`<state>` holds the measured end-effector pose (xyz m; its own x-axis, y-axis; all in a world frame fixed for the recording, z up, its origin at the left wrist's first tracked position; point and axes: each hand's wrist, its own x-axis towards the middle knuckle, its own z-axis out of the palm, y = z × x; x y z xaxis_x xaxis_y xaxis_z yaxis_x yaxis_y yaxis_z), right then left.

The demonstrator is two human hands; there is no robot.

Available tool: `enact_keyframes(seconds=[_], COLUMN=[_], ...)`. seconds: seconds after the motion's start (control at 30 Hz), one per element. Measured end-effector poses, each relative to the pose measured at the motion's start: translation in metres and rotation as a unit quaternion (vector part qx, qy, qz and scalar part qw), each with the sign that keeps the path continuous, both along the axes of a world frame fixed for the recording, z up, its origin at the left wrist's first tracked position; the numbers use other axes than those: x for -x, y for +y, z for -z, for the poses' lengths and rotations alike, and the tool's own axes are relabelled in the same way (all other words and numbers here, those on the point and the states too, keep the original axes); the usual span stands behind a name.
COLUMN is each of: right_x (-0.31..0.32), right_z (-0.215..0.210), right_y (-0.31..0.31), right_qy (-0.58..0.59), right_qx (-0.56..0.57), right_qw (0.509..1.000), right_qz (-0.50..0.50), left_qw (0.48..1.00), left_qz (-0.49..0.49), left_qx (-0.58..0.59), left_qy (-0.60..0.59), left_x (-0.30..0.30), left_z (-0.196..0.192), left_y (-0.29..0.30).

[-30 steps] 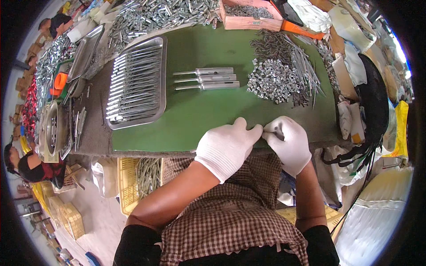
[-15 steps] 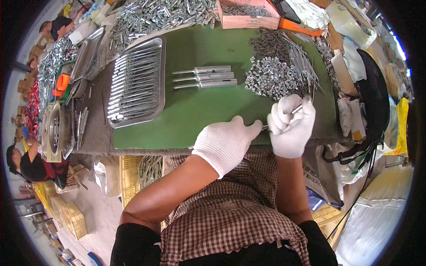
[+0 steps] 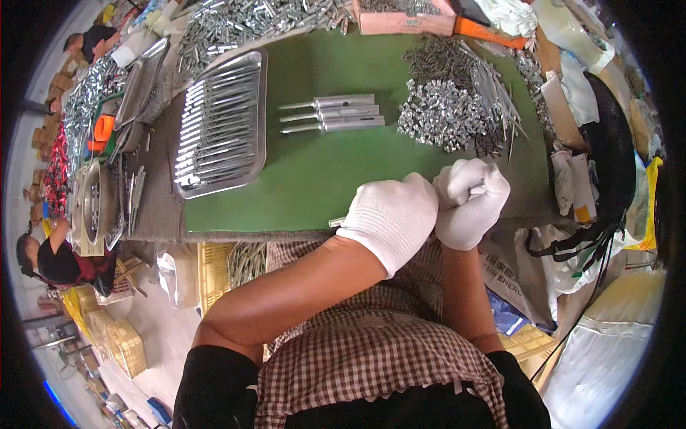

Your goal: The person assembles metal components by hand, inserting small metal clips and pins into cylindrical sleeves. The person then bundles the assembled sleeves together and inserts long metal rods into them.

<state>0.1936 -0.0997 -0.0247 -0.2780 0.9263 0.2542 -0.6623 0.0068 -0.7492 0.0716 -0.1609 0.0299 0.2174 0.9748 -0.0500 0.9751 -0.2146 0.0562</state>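
Observation:
White gloves cover both of my hands, which meet at the table's front edge. My left hand point(image 3: 396, 214) is closed around a metal tube point(image 3: 336, 222); just one silvery end shows beside the wrist. My right hand point(image 3: 471, 204) is curled into a fist against the left one, and whatever its fingers hold is hidden. Beyond it lie a heap of small shiny metal pieces point(image 3: 439, 114), dark springs point(image 3: 439, 61) and thin metal rods point(image 3: 496, 96). Three metal tubes with thin rods sticking out point(image 3: 349, 113) rest side by side on the green mat point(image 3: 307, 182).
A metal tray point(image 3: 263, 129) filled with rows of similar rod pieces stands on the left. Loose metal tubes point(image 3: 250, 18) are piled at the back, beside a pink box point(image 3: 406, 23). A co-worker point(image 3: 57, 250) sits at far left. Bags and a black strap point(image 3: 607, 143) crowd the right.
My hands have come together, the left shifting right to meet the right. The right fingers have curled over the thin rod that showed earlier. The view has shifted slightly.

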Motion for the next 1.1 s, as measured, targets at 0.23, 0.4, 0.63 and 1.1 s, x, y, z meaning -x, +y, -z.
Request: enact_keyframes(seconds=[0.23,0.4,0.63,1.1], right_x=[-0.011,-0.011,0.008,-0.012], right_z=[-0.006,-0.001,-0.011,-0.023], right_y=[0.004,0.003,-0.01,-0.027], right_qy=[0.065,-0.057,-0.093,-0.307], right_qx=[0.123,0.136,0.036,0.067], right_qw=[0.99,0.989,0.994,0.949], right_qz=[-0.037,-0.016,0.032,0.038], left_qw=[0.985,0.97,0.956,0.954], left_qz=[-0.12,-0.201,-0.027,0.056], left_qx=[-0.03,-0.065,-0.261,-0.255], left_qy=[-0.118,-0.118,-0.127,-0.146], left_x=[0.069,0.126,0.096,0.099], left_z=[-0.004,-0.005,0.007,0.038], left_y=[-0.087,-0.163,-0.019,0.015])
